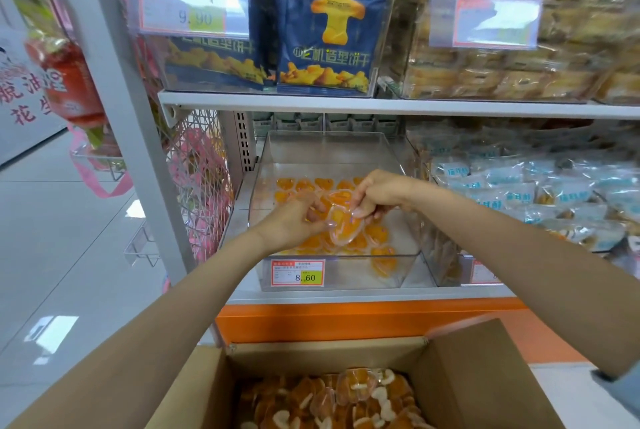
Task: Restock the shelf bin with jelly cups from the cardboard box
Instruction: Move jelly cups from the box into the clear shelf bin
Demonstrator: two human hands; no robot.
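Observation:
A clear plastic shelf bin sits on the lower shelf, with several orange heart-shaped jelly cups lying on its floor. Both my hands reach into it. My left hand and my right hand together hold a few orange jelly cups above the ones in the bin. At the bottom of the view, the open cardboard box holds many more jelly cups, orange with white pieces.
A price tag reading 8.60 is fixed on the bin's front. Blue snack packets fill the bin to the right. Above, a shelf carries navy biscuit bags and wrapped cakes. Wire racks hang at left.

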